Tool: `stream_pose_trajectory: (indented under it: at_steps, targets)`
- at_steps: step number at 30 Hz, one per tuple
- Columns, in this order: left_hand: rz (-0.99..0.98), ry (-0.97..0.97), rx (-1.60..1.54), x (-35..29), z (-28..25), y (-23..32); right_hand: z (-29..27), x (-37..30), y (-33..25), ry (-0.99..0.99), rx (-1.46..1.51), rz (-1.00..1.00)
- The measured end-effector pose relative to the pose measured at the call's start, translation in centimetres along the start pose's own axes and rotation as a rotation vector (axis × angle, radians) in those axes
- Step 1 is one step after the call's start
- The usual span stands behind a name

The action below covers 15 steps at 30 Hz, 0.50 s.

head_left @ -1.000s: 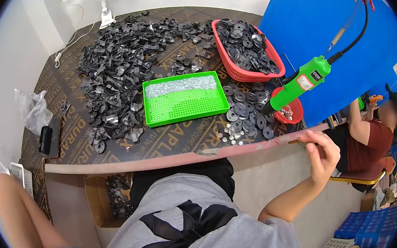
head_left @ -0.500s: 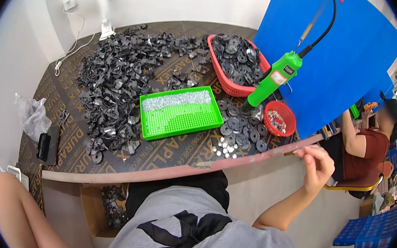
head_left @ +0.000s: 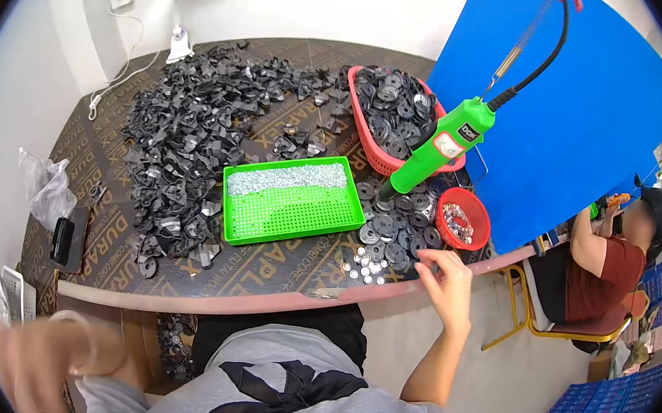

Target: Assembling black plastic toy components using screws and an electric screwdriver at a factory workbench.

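Observation:
My right hand (head_left: pixel 448 288) hovers just off the table's front edge. Its fingers are loosely bent, thumb and forefinger apart, with nothing visible between them. Nearest to it are loose black discs (head_left: pixel 398 253) and small silvery round parts (head_left: pixel 363 265). My left hand (head_left: pixel 45 362) is at the lower left, below the table's edge; motion smears it, so its fingers cannot be made out. A green electric screwdriver (head_left: pixel 439 147) hangs tilted on a spring and black cable, its lower end over the discs. A red bowl (head_left: pixel 485 213) of small metal parts stands beside them.
A green perforated tray (head_left: pixel 290 218) holds a band of tiny silvery pieces. Behind it stands a red basket (head_left: pixel 366 134) full of black discs. Black plastic parts (head_left: pixel 186 137) are heaped at left. A blue panel (head_left: pixel 548 108) borders the right; beyond it a person (head_left: pixel 612 265) sits.
My right hand has moved left, toward the discs. My left hand has come into view at lower left, blurred. The screwdriver has swung slightly left and down, and the view has shifted a little.

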<state>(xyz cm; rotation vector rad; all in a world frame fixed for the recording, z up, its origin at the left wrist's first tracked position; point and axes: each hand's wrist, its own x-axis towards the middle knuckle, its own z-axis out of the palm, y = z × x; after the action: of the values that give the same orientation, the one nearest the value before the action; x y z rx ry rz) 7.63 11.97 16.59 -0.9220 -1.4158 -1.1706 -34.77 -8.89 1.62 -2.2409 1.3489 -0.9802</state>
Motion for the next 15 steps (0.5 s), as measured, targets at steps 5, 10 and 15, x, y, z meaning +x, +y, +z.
stream_pose_trajectory:
  at_steps: [5, 10, 15]
  targets:
    - [-1.171, 0.457, 1.870, -10.7, -7.0, -5.9, 2.7, 0.6, 1.0, -0.053, -0.243, -0.119]
    - [-1.235, 0.444, 1.991, -16.1, -10.0, -9.3, 3.3, 1.0, 1.6, -0.149, -0.258, -0.054]
    - [-1.180, 0.195, 1.994, -17.9, -12.5, -9.5, 3.8, 1.5, 2.6, -0.134, -0.224, -0.017]
